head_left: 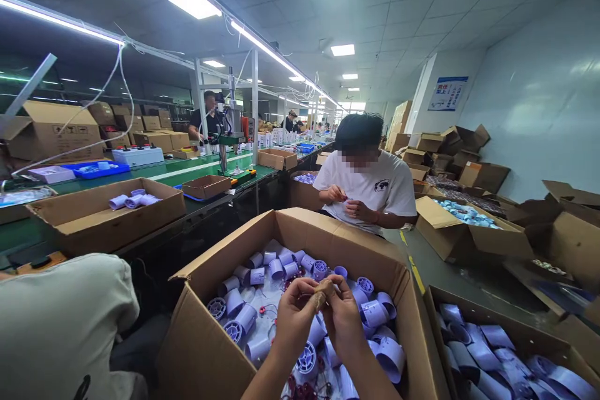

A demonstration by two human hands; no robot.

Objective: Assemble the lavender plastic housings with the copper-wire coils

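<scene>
My left hand (293,312) and my right hand (344,315) are raised together over an open cardboard box (206,350) of lavender fan housings (244,319). The fingertips of both pinch a small tan piece (321,292) between them. Red wires lie among the housings in the box. What the small piece is, I cannot tell.
A second box (510,328) of lavender shells sits at the right. A person in a white T-shirt (363,184) sits opposite, working with both hands. Another person's shoulder (60,319) is at my left. A green workbench (154,172) with boxes runs along the left; cartons (464,237) crowd the right.
</scene>
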